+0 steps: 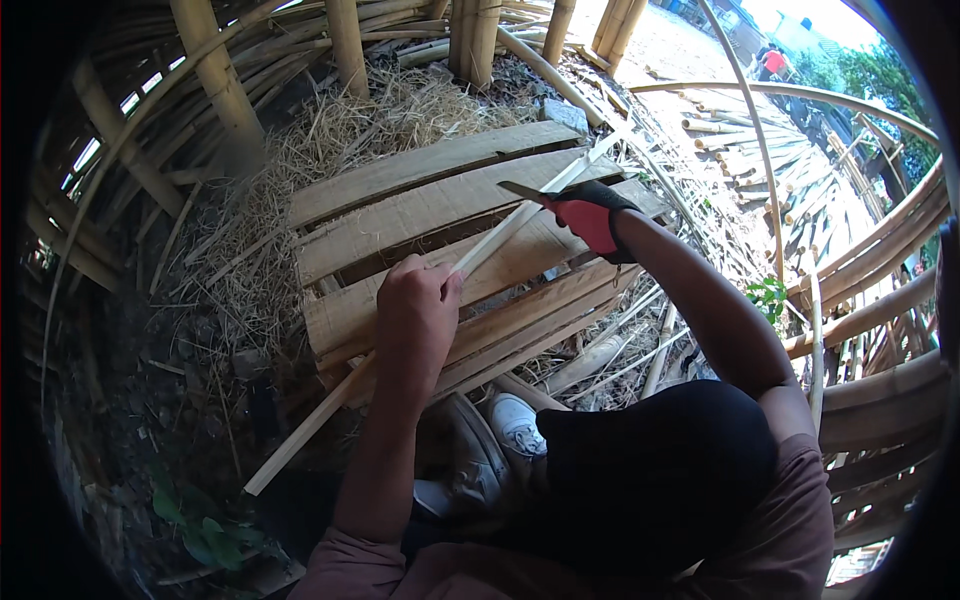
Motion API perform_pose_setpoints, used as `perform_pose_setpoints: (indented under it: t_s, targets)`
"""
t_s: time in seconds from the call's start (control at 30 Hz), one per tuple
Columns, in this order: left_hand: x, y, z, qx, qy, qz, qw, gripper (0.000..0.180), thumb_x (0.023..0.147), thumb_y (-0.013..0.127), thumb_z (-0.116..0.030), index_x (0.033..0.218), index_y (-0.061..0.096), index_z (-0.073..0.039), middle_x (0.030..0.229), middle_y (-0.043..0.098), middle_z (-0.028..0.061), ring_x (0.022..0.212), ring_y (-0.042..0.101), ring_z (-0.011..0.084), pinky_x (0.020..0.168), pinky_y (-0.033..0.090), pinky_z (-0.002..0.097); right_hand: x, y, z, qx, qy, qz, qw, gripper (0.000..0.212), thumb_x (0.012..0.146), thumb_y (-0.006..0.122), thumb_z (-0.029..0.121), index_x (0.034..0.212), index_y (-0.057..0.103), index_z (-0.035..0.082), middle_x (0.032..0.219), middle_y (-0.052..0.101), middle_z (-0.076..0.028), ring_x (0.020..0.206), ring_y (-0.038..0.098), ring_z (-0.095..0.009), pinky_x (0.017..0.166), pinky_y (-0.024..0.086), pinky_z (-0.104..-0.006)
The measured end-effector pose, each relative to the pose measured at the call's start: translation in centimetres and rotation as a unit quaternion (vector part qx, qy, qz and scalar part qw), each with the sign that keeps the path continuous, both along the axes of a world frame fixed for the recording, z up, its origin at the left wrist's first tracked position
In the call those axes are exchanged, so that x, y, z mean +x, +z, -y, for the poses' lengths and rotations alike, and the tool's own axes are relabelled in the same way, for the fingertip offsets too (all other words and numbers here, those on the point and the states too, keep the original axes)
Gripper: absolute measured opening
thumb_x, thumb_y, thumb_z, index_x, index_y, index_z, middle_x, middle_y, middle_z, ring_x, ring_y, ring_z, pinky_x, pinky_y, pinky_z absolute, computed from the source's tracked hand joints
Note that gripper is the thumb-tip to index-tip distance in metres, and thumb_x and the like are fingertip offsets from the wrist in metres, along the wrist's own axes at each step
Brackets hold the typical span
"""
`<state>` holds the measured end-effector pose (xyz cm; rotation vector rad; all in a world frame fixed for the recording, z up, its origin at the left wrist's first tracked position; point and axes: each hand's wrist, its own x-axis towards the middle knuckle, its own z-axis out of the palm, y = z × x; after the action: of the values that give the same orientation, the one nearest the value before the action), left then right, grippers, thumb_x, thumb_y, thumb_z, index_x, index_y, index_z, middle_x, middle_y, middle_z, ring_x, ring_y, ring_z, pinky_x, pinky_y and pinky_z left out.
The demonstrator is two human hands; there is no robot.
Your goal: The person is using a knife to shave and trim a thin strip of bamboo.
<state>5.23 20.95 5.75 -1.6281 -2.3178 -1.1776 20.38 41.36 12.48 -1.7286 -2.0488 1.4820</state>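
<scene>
A long, pale bamboo strip (497, 237) runs slantwise over a slatted wooden pallet (420, 238), from low on the left to the far right. Bare and closed, my left hand (420, 300) grips the strip near its middle. My right hand (592, 222) wears a red and black glove and is closed around a knife, whose handle is hidden in the glove. The knife blade (520, 190) points left and lies across the strip's far part; whether it touches the strip I cannot tell.
Straw and shavings (400, 115) cover the ground beyond the pallet. Upright bamboo poles (346, 50) stand at the back. Cut bamboo poles (745, 150) lie in a pile at the far right, beside a curved bamboo frame (860, 330). My shoes (518, 425) are close to the pallet's near edge.
</scene>
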Motion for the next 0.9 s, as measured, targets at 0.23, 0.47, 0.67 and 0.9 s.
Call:
perform_pose_setpoints:
  t_s: [0.23, 0.47, 0.67, 0.9]
  targets:
    - [0.0, 0.1, 0.0, -0.007, 0.003, 0.021, 1.000, 0.018, 0.086, 0.076, -0.018, 0.095, 0.076, -0.003, 0.074, 0.058, 0.0168, 0.068, 0.060, 0.0349, 0.063, 0.047, 0.0442, 0.2, -2.3, 1.5, 0.051, 0.073, 0.023, 0.996, 0.038, 0.095, 0.066, 0.045, 0.082, 0.068, 0.010, 0.066, 0.055, -0.001, 0.063, 0.053, -0.014, 0.054, 0.042, -0.0283]
    - [0.5, 0.0, -0.3, -0.004, 0.002, -0.001, 1.000, 0.019, 0.086, 0.075, -0.019, 0.096, 0.076, -0.003, 0.074, 0.058, 0.0175, 0.069, 0.060, 0.0355, 0.064, 0.047, 0.0454, 0.4, -2.8, 1.9, 0.087, 0.084, 0.067, 0.990, 0.048, 0.094, 0.061, 0.054, 0.086, 0.068, 0.007, 0.065, 0.054, -0.003, 0.059, 0.053, -0.016, 0.051, 0.042, -0.0321]
    - [0.7, 0.4, -0.6, -0.004, -0.006, 0.008, 1.000, 0.017, 0.088, 0.074, -0.018, 0.094, 0.075, -0.003, 0.075, 0.058, 0.0182, 0.069, 0.060, 0.0363, 0.064, 0.046, 0.0458, 1.7, -2.5, -1.5, 0.052, 0.082, 0.046, 0.994, 0.041, 0.095, 0.062, 0.046, 0.085, 0.066, 0.007, 0.065, 0.056, -0.002, 0.055, 0.050, -0.014, 0.050, 0.040, -0.0325]
    - [1.2, 0.7, -0.4, -0.002, -0.005, 0.009, 1.000, 0.017, 0.088, 0.074, -0.018, 0.094, 0.075, -0.002, 0.076, 0.060, 0.0180, 0.071, 0.061, 0.0365, 0.065, 0.047, 0.0456, 2.3, -2.8, -3.3, 0.043, 0.012, -0.007, 0.999, 0.040, 0.094, 0.063, 0.050, 0.089, 0.066, 0.010, 0.064, 0.056, 0.001, 0.052, 0.051, -0.011, 0.048, 0.040, -0.0298]
